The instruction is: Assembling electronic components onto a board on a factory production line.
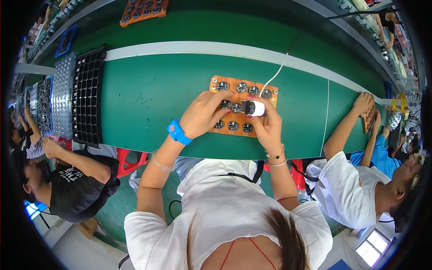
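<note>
An orange-brown board (243,131) with several round black parts set in rows lies on the green bench before me. My left hand (207,110) reaches over its left side, thumb and forefinger closed about a round black part (225,104) in the middle row. In my right hand (269,123) is a small white block with a black end (256,108), gripped between thumb and fingers. Its black end is beside another round part (236,107); whether they touch I cannot tell. A white cable (275,74) runs up and away near the block.
Black gridded trays (87,96) and clear trays (62,96) stand at the bench's left end. Beyond the pale rail (180,47) lies another orange-brown board (145,10) of round parts. Co-workers sit on both sides; the right one's hands hold a similar board (369,118).
</note>
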Motion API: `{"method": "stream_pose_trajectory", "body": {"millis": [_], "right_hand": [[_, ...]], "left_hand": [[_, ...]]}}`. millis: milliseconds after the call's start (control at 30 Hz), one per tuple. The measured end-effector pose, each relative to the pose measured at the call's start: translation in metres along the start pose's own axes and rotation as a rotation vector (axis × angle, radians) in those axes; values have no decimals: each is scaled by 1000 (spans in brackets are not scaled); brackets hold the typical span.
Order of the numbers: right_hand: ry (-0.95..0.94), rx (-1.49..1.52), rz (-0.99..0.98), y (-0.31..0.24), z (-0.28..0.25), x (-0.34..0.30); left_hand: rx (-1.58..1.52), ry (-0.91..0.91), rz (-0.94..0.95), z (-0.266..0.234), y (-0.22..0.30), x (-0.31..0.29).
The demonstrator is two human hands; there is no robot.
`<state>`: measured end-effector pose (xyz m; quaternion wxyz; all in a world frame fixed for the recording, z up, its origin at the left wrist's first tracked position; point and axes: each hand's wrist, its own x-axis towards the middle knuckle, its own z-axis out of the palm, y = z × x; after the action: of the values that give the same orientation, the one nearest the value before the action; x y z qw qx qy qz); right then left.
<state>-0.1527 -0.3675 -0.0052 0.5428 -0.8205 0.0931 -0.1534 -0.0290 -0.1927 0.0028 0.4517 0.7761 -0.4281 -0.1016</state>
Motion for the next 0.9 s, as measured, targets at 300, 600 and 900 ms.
{"method": "stream_pose_trajectory", "body": {"millis": [300, 600, 900], "right_hand": [[128, 247, 119, 1, 4, -2], [31, 254, 114, 12, 11, -1], [-7, 248, 92, 11, 24, 10]], "left_hand": [[33, 13, -169, -20, -3, -8], [167, 146, -271, -51, -39, -33], [157, 103, -323, -60, -42, -36]]}}
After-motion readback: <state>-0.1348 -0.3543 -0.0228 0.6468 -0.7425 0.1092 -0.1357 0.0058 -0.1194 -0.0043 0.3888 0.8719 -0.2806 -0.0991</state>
